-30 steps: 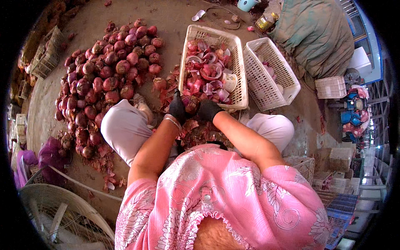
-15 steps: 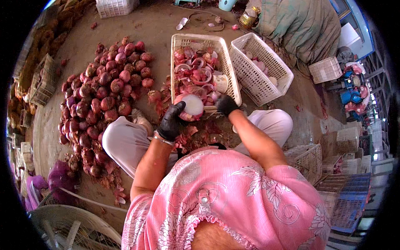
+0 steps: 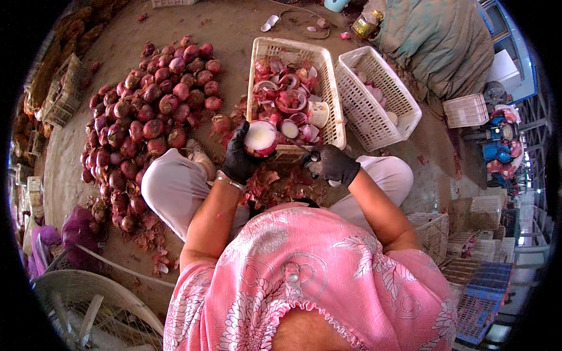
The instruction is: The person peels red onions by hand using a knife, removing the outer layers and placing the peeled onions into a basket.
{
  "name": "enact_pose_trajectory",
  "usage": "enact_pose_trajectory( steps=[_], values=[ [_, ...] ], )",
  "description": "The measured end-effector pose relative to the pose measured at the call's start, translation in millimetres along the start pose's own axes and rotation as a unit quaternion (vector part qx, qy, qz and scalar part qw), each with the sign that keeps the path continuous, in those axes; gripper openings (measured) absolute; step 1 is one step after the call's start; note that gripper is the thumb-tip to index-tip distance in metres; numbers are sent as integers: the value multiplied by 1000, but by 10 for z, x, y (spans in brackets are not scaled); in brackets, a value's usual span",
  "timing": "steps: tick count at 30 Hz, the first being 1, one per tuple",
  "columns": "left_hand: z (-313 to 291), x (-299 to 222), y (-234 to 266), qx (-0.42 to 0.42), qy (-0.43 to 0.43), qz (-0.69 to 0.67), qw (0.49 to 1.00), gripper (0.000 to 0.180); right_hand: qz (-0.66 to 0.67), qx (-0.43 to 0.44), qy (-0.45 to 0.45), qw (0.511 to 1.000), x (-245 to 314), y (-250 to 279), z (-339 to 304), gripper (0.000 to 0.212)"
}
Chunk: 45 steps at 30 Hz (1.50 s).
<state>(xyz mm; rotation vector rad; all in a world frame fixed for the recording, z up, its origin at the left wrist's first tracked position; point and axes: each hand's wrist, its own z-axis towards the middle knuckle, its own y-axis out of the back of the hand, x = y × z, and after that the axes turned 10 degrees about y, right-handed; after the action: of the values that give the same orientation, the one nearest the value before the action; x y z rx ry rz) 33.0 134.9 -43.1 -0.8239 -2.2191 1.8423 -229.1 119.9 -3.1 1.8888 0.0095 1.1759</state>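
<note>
Gloved left hand (image 3: 239, 158) has its fingers wrapped round a cut onion (image 3: 260, 137), white face up, right by the near-left corner of the crate (image 3: 337, 120). Right hand (image 3: 333, 164) is just off the near edge, fingers curled, but honestly can't tell if they're gripping anything.

The cut round purple onion (image 3: 260, 136) shows glossy skin, smooth white flesh. Cream rectangular lattice crate (image 3: 335, 111): matt plastic. Grey-green quilted cover (image 3: 436, 50): creased matt cloth.
</note>
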Motion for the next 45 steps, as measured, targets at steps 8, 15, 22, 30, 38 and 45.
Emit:
enact_pose_trajectory(
  steps=[8,15,22,30,38,45],
  values=[
    [58,-44,260,47,-5,-68,997,37,-108,-139,148,973,-566,-447,-15,31],
    [-4,-84,148,25,-51,-47,997,38,13,-36,-14,999,192,-191,59,26],
    [2,-63,166,0,-31,-58,998,38,-62,-111,25,992,305,-236,119,26],
    [62,0,190,7,-38,-44,998,40,-16,-208,-21,978,177,-700,223,27],
    [113,227,3,14,-40,59,997,36,1,-191,-66,979,-230,-821,330,24],
    [113,349,27,-3,61,236,970,34,-4,-101,61,993,-202,-393,281,32]
  ],
)
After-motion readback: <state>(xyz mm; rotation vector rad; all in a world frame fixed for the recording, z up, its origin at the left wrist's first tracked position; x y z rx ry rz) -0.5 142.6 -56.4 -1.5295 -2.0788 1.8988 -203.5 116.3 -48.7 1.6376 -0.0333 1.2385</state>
